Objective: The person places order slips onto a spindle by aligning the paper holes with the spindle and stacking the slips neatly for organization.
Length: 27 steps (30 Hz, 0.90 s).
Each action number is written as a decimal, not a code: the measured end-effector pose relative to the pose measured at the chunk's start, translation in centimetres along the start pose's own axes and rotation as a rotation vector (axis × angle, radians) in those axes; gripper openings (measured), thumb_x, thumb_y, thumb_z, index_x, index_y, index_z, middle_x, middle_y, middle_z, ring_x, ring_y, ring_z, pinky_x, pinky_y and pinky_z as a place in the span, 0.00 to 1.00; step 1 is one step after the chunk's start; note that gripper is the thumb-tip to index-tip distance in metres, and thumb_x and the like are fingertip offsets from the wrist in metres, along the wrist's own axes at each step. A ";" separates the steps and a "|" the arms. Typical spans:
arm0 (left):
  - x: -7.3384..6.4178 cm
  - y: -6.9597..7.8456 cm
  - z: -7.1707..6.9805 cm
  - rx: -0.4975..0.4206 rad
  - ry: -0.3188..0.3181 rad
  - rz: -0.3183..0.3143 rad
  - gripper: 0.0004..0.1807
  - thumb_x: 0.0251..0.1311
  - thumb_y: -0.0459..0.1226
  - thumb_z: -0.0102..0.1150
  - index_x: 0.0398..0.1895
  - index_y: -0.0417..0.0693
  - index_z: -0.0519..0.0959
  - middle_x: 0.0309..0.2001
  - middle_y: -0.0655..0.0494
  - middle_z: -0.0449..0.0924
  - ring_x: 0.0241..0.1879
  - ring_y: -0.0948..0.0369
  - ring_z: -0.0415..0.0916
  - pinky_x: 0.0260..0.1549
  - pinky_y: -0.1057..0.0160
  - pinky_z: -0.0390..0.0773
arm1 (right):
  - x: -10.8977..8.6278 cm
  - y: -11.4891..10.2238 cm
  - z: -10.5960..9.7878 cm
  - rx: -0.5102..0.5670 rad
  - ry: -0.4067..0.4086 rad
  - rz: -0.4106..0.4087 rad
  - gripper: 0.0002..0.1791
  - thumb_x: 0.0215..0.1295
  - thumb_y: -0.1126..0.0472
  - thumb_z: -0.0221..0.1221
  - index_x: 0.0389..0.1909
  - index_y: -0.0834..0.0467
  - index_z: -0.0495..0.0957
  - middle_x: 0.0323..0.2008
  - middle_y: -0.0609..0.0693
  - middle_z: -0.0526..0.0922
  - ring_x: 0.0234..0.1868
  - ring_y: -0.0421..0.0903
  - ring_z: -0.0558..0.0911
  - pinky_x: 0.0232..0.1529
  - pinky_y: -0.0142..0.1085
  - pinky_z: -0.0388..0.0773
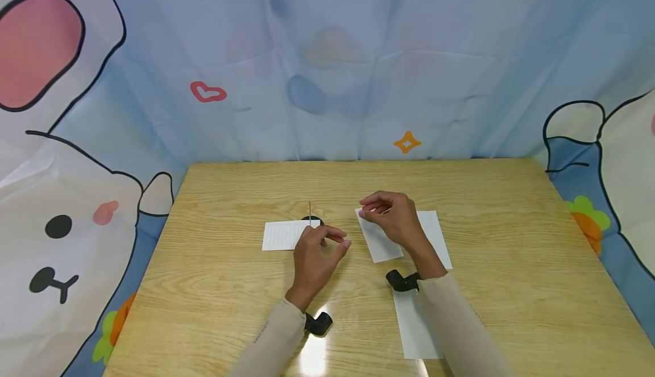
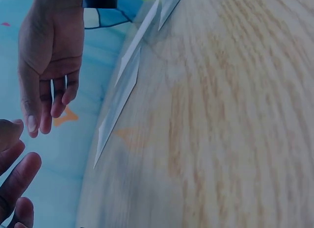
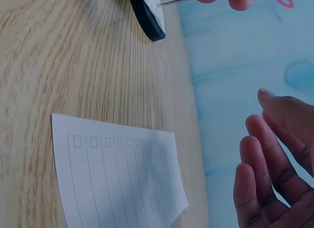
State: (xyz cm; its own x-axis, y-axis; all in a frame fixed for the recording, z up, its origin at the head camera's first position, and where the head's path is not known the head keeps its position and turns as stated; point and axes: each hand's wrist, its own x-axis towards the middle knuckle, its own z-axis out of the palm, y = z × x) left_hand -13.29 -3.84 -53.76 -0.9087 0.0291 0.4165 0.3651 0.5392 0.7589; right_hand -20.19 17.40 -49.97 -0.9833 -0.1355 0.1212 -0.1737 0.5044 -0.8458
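Observation:
A thin upright metal spike on a round black base, a paper spike (image 1: 309, 211), stands left of the table's middle. One lined slip of paper (image 1: 284, 236) lies over its base, with the needle rising at the slip's right end. My left hand (image 1: 316, 256) is just in front of the spike, thumb and fingers apart, holding nothing. Over a second slip (image 1: 381, 246) hovers my right hand (image 1: 394, 220), fingers loosely bent and nothing between them. In the right wrist view, a lined slip (image 3: 117, 174) shows a row of small checkboxes.
Another lined slip (image 1: 435, 235) lies partly under my right wrist. Nearer the front edge is a further white sheet (image 1: 414, 331), partly covered by the right sleeve. A printed blue curtain (image 1: 332, 127) hangs behind the wooden table (image 1: 215, 286).

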 end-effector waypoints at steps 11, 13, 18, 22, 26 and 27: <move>-0.4 0.2 1.2 0.015 -0.062 -0.028 0.09 0.58 0.43 0.79 0.41 0.58 0.90 0.35 0.66 0.90 0.32 0.58 0.74 0.33 0.70 0.68 | 0.3 0.8 -0.3 -0.042 -0.013 0.029 0.13 0.64 0.59 0.75 0.48 0.58 0.90 0.40 0.53 0.93 0.38 0.48 0.87 0.40 0.34 0.82; -0.5 0.3 1.4 0.013 -0.079 -0.043 0.09 0.59 0.43 0.79 0.42 0.59 0.90 0.35 0.66 0.91 0.33 0.57 0.75 0.33 0.70 0.68 | 0.3 0.9 -0.4 -0.049 -0.016 0.038 0.13 0.64 0.60 0.75 0.49 0.57 0.90 0.41 0.54 0.93 0.39 0.49 0.87 0.40 0.36 0.82; -0.5 0.2 2.0 0.007 -0.105 -0.077 0.10 0.58 0.43 0.79 0.42 0.59 0.90 0.36 0.65 0.91 0.35 0.57 0.75 0.36 0.70 0.70 | 0.3 1.3 -0.5 -0.063 -0.012 0.067 0.13 0.63 0.60 0.76 0.48 0.56 0.91 0.43 0.54 0.92 0.41 0.51 0.88 0.42 0.40 0.83; -0.6 0.1 2.4 0.009 -0.108 -0.069 0.11 0.58 0.43 0.79 0.43 0.58 0.89 0.36 0.63 0.91 0.35 0.58 0.75 0.36 0.70 0.70 | 0.3 1.7 -0.5 -0.076 -0.006 0.083 0.13 0.63 0.60 0.76 0.48 0.54 0.91 0.46 0.55 0.91 0.44 0.52 0.87 0.46 0.44 0.83; -0.7 0.2 2.7 0.008 -0.111 -0.064 0.11 0.59 0.42 0.79 0.43 0.58 0.89 0.36 0.62 0.91 0.35 0.58 0.75 0.36 0.70 0.70 | 0.3 1.9 -0.6 -0.090 0.002 0.098 0.14 0.63 0.60 0.76 0.49 0.55 0.91 0.49 0.57 0.90 0.49 0.54 0.85 0.51 0.50 0.83; -0.7 0.3 2.7 0.009 -0.111 -0.063 0.11 0.58 0.42 0.79 0.43 0.58 0.89 0.36 0.62 0.91 0.35 0.58 0.76 0.36 0.70 0.70 | 0.3 1.9 -0.6 -0.093 0.004 0.102 0.14 0.63 0.60 0.76 0.49 0.55 0.90 0.49 0.57 0.89 0.49 0.55 0.85 0.51 0.51 0.83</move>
State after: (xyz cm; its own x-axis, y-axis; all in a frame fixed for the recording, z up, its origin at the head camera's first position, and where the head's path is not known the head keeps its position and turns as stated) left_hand -13.10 -1.40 -55.19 -0.9468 0.0873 0.3098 0.3051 0.5502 0.7773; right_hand -20.87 18.80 -51.27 -0.9963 -0.0761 0.0394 -0.0770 0.5925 -0.8019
